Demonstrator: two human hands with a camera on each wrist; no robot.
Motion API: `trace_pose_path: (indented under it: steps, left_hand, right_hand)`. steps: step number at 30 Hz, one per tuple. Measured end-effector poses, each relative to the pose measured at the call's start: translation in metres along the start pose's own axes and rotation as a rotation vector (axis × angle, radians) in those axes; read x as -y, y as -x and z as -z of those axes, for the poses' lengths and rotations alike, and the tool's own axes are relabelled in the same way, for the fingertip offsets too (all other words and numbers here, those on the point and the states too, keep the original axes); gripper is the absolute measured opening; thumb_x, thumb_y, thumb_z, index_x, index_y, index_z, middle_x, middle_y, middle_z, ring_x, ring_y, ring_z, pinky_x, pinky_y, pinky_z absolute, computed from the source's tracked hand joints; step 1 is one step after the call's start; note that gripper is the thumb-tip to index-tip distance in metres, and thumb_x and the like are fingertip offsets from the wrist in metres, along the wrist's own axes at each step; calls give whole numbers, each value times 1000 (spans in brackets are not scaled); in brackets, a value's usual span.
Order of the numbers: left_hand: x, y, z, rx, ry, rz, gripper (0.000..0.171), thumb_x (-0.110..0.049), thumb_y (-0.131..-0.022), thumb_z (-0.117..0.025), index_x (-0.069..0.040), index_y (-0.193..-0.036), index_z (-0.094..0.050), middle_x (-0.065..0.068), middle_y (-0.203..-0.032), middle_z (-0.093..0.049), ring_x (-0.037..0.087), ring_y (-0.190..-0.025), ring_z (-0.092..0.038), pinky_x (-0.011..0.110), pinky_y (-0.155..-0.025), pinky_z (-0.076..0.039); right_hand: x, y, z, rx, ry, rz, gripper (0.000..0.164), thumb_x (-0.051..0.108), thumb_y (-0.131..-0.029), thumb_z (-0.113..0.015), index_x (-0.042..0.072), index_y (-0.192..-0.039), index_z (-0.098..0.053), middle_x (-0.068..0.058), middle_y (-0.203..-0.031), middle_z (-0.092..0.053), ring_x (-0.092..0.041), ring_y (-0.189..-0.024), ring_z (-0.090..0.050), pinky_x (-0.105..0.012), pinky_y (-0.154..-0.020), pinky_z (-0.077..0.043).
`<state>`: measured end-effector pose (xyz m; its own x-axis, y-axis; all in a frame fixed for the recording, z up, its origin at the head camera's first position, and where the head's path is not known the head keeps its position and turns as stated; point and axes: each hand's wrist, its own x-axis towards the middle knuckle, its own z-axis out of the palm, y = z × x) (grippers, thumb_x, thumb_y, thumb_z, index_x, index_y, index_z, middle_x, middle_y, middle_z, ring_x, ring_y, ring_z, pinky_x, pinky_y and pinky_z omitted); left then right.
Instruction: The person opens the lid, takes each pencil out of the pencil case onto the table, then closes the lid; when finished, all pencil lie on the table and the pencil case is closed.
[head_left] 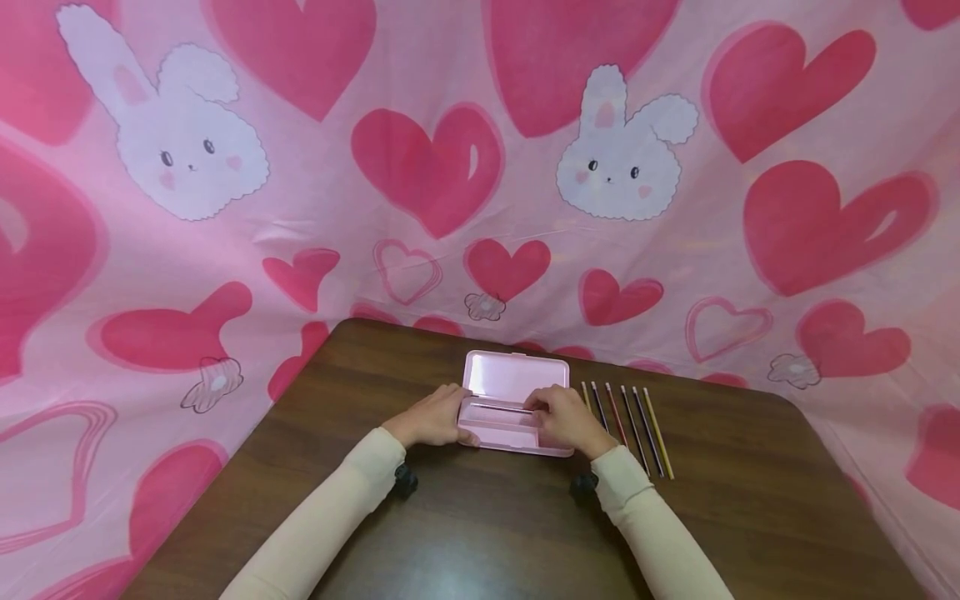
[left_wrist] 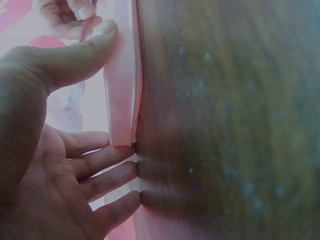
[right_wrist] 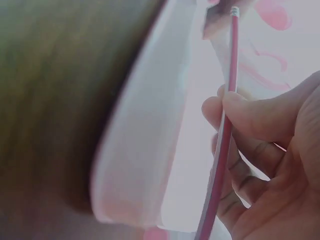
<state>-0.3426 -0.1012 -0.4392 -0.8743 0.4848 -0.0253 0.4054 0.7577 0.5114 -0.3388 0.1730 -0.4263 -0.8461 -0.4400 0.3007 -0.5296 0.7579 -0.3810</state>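
A pink pencil case (head_left: 517, 377) lies on the table with its lid raised at the back. My left hand (head_left: 435, 415) grips its left end, the thumb at the front corner and the fingers along the side wall. Over the case's tray, my right hand (head_left: 564, 417) pinches a red pencil (right_wrist: 226, 130) between thumb and fingers. This pencil runs lengthwise across the case in the head view, and its silver-banded end shows at the top of the right wrist view.
Several pencils, among them a yellow pencil (head_left: 659, 433) and a red one (head_left: 617, 413), lie side by side to the right of the case. The brown wooden table (head_left: 450, 533) meets a pink cloth (head_left: 525, 208) with hearts and rabbits behind it.
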Motion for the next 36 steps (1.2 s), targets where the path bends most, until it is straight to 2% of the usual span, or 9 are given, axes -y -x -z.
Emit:
trace_pose_path:
  steps: [4,8,11,15,20,23,27,30,36]
  left_hand:
    - [1,0,0,-2,-6,-5,92,-52,-75,-86,-4,-144,-49,12,-135,-56,26,-126,-50,47,-112,-44]
    - [-1,1,1,3,-3,4,93,-52,-75,-85,-4,-145,-48,12,-136,-56,26,-127,-50,47,-113,-43]
    - [-2,1,2,-1,1,8,93,-52,-75,-86,-3,-145,-49,13,-136,-56,27,-127,-50,48,-113,-43]
    - [-1,0,0,1,-6,12,94,-53,-75,-85,-3,-146,-48,13,-137,-56,27,-127,-50,48,-113,-43]
    - [-1,-1,-1,5,2,16,93,-52,-76,-85,-4,-146,-47,12,-138,-55,26,-128,-49,48,-114,-42]
    - [-1,-1,-1,7,2,17,93,-52,-76,-85,-4,-147,-47,12,-139,-55,26,-129,-49,47,-115,-42]
    - [-1,-1,-1,9,-1,15,94,-53,-76,-85,-4,-147,-47,12,-139,-55,26,-128,-49,47,-115,-42]
    - [-1,-1,-1,7,3,12,94,-52,-76,-85,-3,-146,-47,13,-137,-55,26,-127,-49,48,-114,-42]
    - [-3,1,0,0,1,14,94,-53,-75,-85,-3,-146,-48,13,-138,-55,27,-129,-49,48,-114,-42]
  right_hand:
    - [-6,1,11,-57,-33,-11,14,1,-88,-71,15,-92,-75,1,-86,-74,-11,-78,-61,-33,-73,-55]
    - [-14,4,26,-102,-74,-85,11,5,-91,-71,12,-99,-72,-1,-87,-74,-11,-75,-62,-31,-70,-54]
    - [-22,9,39,-141,-81,-144,14,8,-93,-69,11,-107,-70,-3,-88,-72,-11,-72,-59,-27,-65,-50]
    - [-37,21,56,-199,-82,-203,19,10,-94,-67,10,-113,-68,-6,-90,-72,-14,-71,-57,-27,-63,-47]
    - [-62,40,76,-268,-47,-263,20,9,-94,-67,9,-114,-68,-9,-92,-72,-14,-72,-59,-25,-62,-48]
    - [-78,53,89,-298,-19,-306,21,9,-93,-67,7,-113,-67,-12,-93,-73,-13,-67,-59,-25,-55,-47]
    - [-99,73,104,-290,29,-380,22,11,-93,-68,4,-114,-65,-13,-92,-73,-12,-67,-58,-26,-56,-45]
    - [-114,87,111,-255,70,-425,25,11,-92,-67,3,-115,-65,-12,-91,-74,-13,-70,-60,-28,-62,-45]
    - [-134,107,113,-144,110,-510,28,14,-92,-65,-2,-116,-66,-13,-90,-74,-26,-78,-66,-42,-69,-51]
